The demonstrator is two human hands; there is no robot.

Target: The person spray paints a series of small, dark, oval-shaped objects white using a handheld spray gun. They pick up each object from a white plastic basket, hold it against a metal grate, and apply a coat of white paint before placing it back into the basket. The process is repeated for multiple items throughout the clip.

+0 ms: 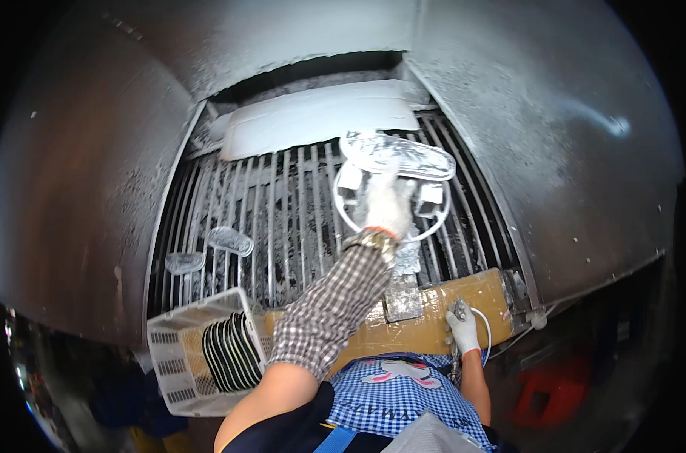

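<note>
My left hand, in a white glove, reaches over a white ring-shaped stand on the slatted grate. Its fingers are smeared and partly hidden, at the near edge of an elongated white-coated piece, shaped like a shoe sole, on the stand. Whether they grip it cannot be made out. Lower right, beside my body, my gloved right hand is closed round a small metal spray gun. A white hose curves away from that hand.
Two small oval coated pieces lie on the grate at left. A white plastic basket holds a row of dark, light-rimmed pieces. A tape-covered cardboard strip edges the front. Metal walls enclose the grate; a pale board lies behind.
</note>
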